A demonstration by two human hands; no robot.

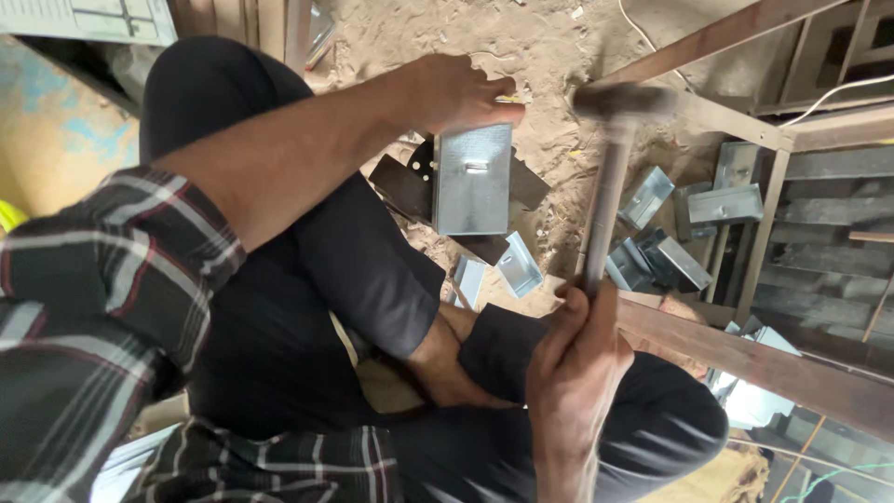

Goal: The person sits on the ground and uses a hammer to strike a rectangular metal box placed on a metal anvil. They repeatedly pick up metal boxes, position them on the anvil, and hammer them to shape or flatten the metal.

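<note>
A: Far left?
B: Checked dark shirt sleeve (102, 279), black trousers (279, 307), person sitting cross-legged on the sandy ground (410, 28).
A: Left hand?
B: Left hand (461, 91) reaches across, fingers pressed down over the top edge of a shiny rectangular galvanised metal box (472, 179). Box lies on dark flat metal plates (402, 189) on the sand, right in front of the knees.
A: Below it?
B: Two small folded silver metal clips (519, 265), near the box, apart from it.
A: Right hand?
B: Right hand (579, 359) wrapped tight around the handle of a steel-headed hammer (607, 186); head is blurred, up right of the box, not touching it.
A: Further right?
B: Pile of grey sheet-metal brackets (652, 251), behind reddish wooden frame bars (745, 359).
</note>
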